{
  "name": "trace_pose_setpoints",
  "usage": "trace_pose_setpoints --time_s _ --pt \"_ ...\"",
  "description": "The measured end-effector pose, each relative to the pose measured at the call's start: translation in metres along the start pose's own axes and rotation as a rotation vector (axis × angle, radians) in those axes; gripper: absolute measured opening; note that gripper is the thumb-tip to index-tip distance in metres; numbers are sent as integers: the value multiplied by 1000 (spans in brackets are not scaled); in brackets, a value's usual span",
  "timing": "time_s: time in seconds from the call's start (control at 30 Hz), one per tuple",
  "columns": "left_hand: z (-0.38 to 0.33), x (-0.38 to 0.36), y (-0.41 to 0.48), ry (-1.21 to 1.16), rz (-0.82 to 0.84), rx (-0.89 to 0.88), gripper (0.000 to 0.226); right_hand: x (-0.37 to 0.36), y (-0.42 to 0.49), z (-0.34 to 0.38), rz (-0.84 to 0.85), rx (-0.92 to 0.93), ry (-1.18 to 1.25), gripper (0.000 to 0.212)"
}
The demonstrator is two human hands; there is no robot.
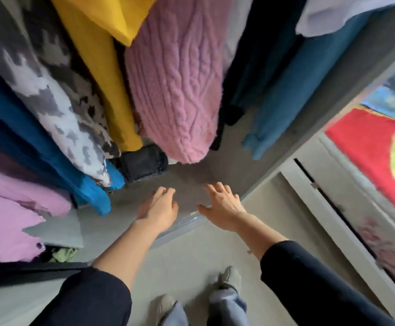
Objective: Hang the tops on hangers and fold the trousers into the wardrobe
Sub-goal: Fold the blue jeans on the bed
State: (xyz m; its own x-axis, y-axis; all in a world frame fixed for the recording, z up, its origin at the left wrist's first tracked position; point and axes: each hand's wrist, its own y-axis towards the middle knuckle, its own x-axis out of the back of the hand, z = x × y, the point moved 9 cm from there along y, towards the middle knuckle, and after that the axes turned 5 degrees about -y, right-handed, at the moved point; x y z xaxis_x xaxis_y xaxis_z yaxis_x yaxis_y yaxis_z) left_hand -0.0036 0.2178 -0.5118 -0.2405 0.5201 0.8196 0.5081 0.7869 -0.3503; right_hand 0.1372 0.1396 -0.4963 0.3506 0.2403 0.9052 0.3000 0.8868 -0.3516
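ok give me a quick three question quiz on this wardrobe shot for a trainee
1. True or false: the left hand and the right hand both hold nothing.
2. Which top hangs right beside the pink knit? A. yellow top B. orange top C. green top
3. Fill in: the jeans lie on the ____, below the knit.

Key: 1 true; 2 A; 3 wardrobe floor
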Motion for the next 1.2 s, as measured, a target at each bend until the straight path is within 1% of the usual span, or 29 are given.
trace_pose_setpoints --time_s 0.07,0.17,0.37,0.53,0.7,0.97,1.2 --pt "-39 19 -19 59 2 -54 37 36 -35 -16 -38 -47 -9 60" --pt "-105 32 -42 108 13 -155 38 77 -83 -49 -97 -103 -26 60" --pt "-257 -3 -64 216 114 -334 40 130 -162 -164 -178 -284 31 67" --pt "-406 -63 -76 259 185 -463 42 153 -228 -288 -202 -427 81 72" --pt "-544 -136 -94 299 246 -553 41 170 -289 -413 -211 -539 108 71" --pt "-728 -228 -110 362 309 -718 44 197 -362 -593 -239 -723 162 71" --pt "-867 -304 -86 434 334 -850 46 218 -377 -733 -261 -838 184 72"
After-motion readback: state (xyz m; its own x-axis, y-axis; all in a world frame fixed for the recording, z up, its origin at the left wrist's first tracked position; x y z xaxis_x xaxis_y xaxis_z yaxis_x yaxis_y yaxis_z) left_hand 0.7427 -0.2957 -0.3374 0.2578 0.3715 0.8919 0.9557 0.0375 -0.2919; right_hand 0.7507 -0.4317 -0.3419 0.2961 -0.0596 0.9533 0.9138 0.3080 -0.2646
